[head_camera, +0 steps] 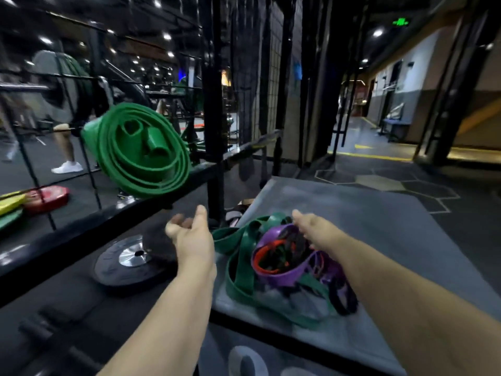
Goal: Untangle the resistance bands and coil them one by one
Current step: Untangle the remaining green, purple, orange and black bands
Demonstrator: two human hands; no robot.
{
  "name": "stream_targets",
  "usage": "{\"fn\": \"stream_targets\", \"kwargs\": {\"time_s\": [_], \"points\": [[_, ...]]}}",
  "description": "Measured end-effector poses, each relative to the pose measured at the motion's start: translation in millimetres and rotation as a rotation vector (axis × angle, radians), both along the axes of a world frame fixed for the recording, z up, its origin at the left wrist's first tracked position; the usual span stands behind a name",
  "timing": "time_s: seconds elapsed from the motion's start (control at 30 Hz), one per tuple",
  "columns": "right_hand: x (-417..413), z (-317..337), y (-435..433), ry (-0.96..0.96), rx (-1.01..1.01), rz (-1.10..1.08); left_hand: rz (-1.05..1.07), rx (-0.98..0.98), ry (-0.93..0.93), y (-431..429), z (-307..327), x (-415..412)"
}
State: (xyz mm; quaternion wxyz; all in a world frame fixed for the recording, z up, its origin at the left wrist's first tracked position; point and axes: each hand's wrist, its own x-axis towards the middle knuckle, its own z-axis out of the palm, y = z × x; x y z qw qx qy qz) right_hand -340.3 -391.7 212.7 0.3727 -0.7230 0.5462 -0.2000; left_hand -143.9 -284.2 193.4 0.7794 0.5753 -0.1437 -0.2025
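Green coil [141,150] at ten o'clock looked finished, the tangled bands [273,275] at five o'clock left to do; left grip [191,236] spread empty, right grip [311,229] among them, closure impossible to tell.

There is one rolled-up green band [138,150]. One pile of tangled bands [280,275] shows four colours: green, purple, orange and black. How many bands are in it is too hard to tell. There are two hands, the left hand [189,236] and the right hand [314,230]. There is one black weight plate [127,264] and one grey mat [379,234].
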Motion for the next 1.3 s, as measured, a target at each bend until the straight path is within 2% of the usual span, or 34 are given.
{"fn": "stream_targets", "kwargs": {"time_s": [0.1, 0.17, 0.27, 0.33, 0.5, 0.7, 0.83, 0.97, 1.17, 1.3], "points": [[-30.5, -36.3, -3.5, 0.159, -0.059, -0.051, -0.259, 0.216, -0.089, -26.4, -46.6, -16.4], [-41.0, -57.8, -4.7, 0.157, -0.05, -0.099, -0.406, 0.416, -0.174, -37.8, -71.4, -27.8], [-44.1, -80.6, -8.7, 0.052, -0.02, -0.157, -0.445, 0.694, -0.394, -53.4, -97.1, -35.3], [-37.9, -89.7, -14.7, 0.037, 0.036, -0.169, -0.453, 0.813, -0.497, -66.0, -100.8, -38.7], [-10.9, -103.9, -40.7, 0.06, 0.069, -0.23, -0.531, 1.028, -0.624, -97.4, -101.7, -52.5], [-22.2, -112.8, -84.3, 0.087, 0.046, -0.278, -0.447, 0.864, -0.586, -120.3, -118.4, -58.2], [-48.1, -97.2, -102.5, -0.078, -0.048, -0.357, -0.438, 0.665, -0.532, -138.8, -123.5, -71.1], [-78.0, -43.1, -122.7, -0.205, -0.202, -0.396, -0.452, 0.417, -0.484, -159.9, -90.2, -112.7], [-131.7, 50.3, -142.2, -0.143, -0.375, -0.405, -0.558, 0.219, -0.382, -196.5, -21.8, -152.1], [-152.1, 101.4, -139.3, -0.39, -0.421, -0.433, -0.606, 0.046, -0.438, -211.6, 45.1, -148.7]]}}
